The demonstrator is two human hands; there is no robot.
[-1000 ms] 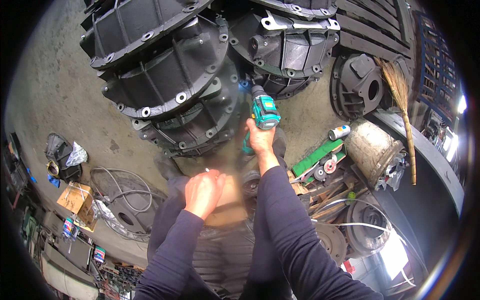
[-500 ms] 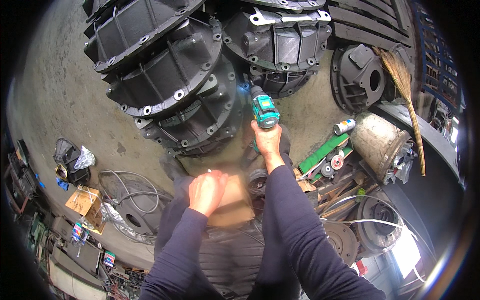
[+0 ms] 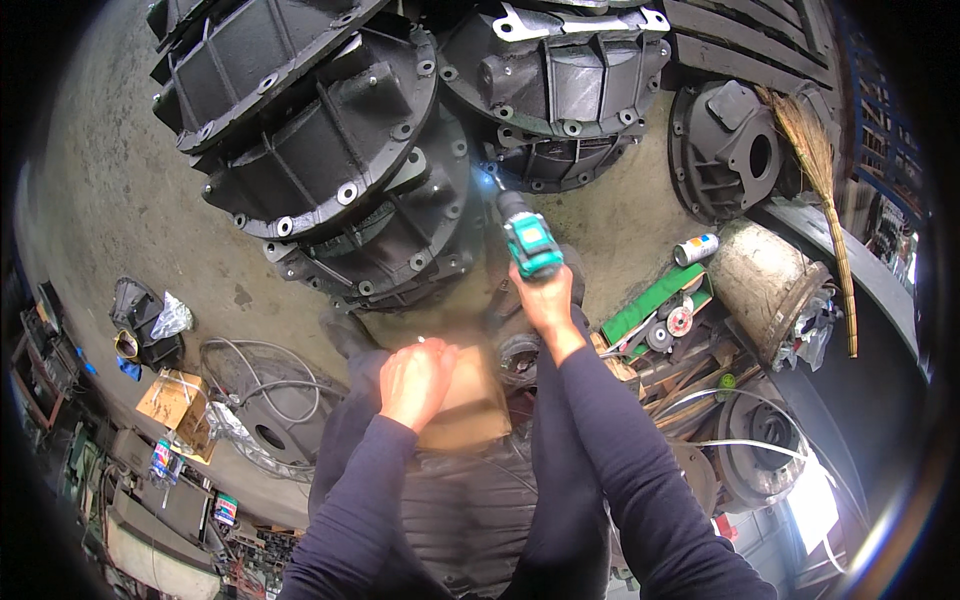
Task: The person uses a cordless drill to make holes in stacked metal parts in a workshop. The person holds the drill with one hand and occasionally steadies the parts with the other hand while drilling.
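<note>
My right hand (image 3: 549, 303) grips the handle of a green and black cordless drill (image 3: 534, 246). Its chuck and a thin bit point away from me, toward the gap between two stacks of black cast metal housings (image 3: 350, 140). A bluish light falls near the bit's tip; whether the bit touches a housing I cannot tell. Closed and held over my lap, my left hand (image 3: 416, 383) has a small pale bit of something showing at its fingertips. A brown cardboard box (image 3: 475, 405), slightly blurred, sits beside that hand, between my legs.
At the right stand a single housing (image 3: 720, 150), a straw broom (image 3: 815, 170), a dirty bucket (image 3: 755, 280), a spray can (image 3: 696, 249) and a green tray of grinding discs (image 3: 650, 310). A coiled hose (image 3: 265, 385) and a small carton (image 3: 170, 402) are on the left.
My right hand has drawn the drill back toward me and a little to the right, and its bit now shows. My left hand stays almost in place.
</note>
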